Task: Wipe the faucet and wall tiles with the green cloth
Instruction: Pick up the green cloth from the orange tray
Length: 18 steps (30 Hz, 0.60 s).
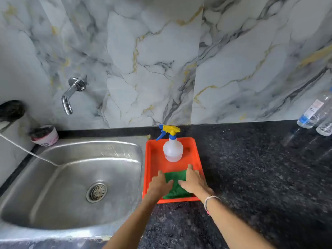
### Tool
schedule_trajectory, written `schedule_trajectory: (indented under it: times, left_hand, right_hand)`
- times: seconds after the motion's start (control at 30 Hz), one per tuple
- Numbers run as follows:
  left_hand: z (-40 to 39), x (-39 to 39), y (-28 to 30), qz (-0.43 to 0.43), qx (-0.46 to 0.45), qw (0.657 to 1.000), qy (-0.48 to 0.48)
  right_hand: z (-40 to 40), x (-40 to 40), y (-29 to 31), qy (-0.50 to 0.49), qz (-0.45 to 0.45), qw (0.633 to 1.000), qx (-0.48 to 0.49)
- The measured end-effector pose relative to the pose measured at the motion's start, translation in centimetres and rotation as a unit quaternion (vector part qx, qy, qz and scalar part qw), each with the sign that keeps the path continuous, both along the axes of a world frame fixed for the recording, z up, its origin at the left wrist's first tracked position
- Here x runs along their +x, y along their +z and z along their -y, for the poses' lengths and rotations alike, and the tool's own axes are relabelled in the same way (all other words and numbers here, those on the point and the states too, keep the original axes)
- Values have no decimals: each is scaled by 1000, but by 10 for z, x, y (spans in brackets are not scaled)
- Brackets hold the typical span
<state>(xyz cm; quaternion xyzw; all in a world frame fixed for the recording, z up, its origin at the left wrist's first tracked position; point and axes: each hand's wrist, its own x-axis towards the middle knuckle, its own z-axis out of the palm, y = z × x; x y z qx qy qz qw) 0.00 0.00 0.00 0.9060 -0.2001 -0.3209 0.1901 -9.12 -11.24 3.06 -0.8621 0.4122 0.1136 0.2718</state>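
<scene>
The green cloth point(175, 177) lies folded at the near end of an orange tray point(154, 159) on the counter right of the sink. My left hand point(159, 184) covers its left edge and my right hand point(193, 180) its right edge. Both thumbs rest on top of the cloth and the fingers run along its sides, taking hold of it. The chrome faucet point(69, 97) juts from the marble wall tiles point(161, 60) above the sink, far to the left of my hands.
A spray bottle point(172, 148) with a blue and yellow trigger stands at the tray's far end. The steel sink point(71, 177) lies left, with a small cup point(45, 136) at its back corner. Plastic bottles point(314, 112) stand at the far right on the black counter point(260, 168).
</scene>
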Motion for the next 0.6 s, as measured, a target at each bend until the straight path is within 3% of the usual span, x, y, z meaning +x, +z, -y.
schedule_trajectory:
  times: [0.17, 0.3, 0.47, 0.6]
  left_hand:
    - [-6, -2, -15, -72, -61, 984, 149]
    - [-21, 1, -6, -217, -242, 913, 245]
    - [-57, 30, 45, -335, -448, 799, 222]
    - [-83, 71, 95, -326, -529, 770, 145]
  right_hand:
    - [-4, -1, -17, -72, 21, 996, 54]
    - [3, -6, -14, -148, 87, 971, 167]
    - [-9, 2, 24, -169, 335, 825, 423]
    - [-38, 41, 66, -109, 439, 696, 557]
